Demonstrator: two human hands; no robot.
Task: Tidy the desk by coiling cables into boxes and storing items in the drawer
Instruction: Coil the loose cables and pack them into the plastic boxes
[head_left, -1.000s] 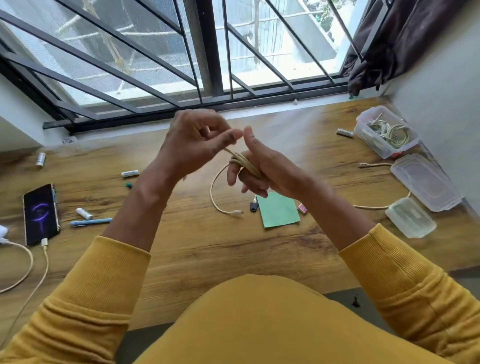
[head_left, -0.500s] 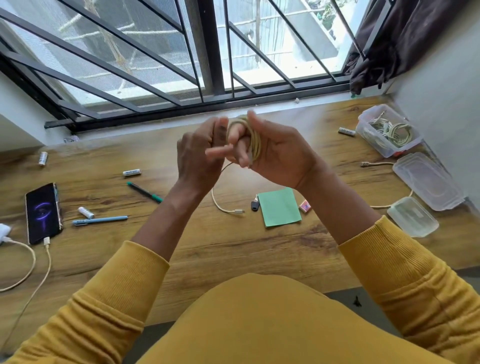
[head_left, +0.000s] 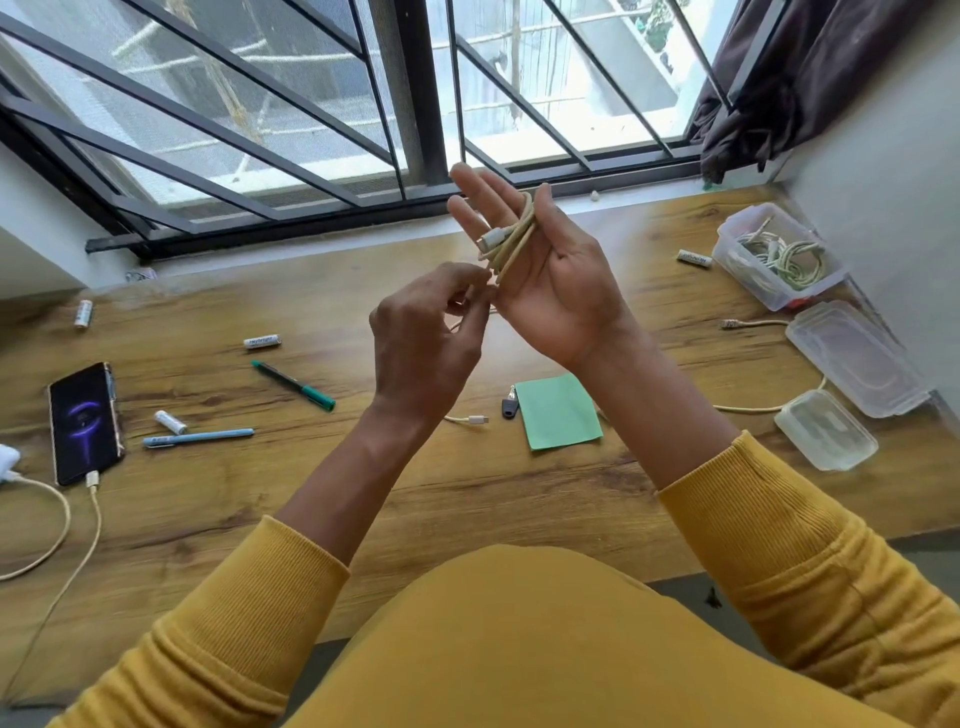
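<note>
While the right hand (head_left: 550, 280) is raised palm-up above the bench (head_left: 467, 499), a beige cable (head_left: 511, 236) is seen wound in several loops across its palm, between the straightened fingers and the thumb, with one white plug lying on the fingers. The fingers are spread and nearly straight, so the coil is carried rather than gripped. The left hand (head_left: 431, 338) is held just below and beside it, its fingers curled together at the lower end of the coil, where a strand appears to be pinched, though the contact is blurred. The cable's free end, with a second white plug (head_left: 475, 420), lies on the bench beneath the hands, near a green notepad (head_left: 561, 413) and a small dark key fob (head_left: 510, 408).

At the far right an open clear box (head_left: 779, 260) is seen holding coiled cables, with a lid (head_left: 857, 358) and a smaller clear box (head_left: 826, 431) nearer, and another cable (head_left: 753, 323) trailing between them. On the left lie a phone (head_left: 83, 421) plugged into a charging cable (head_left: 93, 519), a blue pen (head_left: 197, 438), a green pen (head_left: 293, 386) and several batteries (head_left: 262, 341).
</note>
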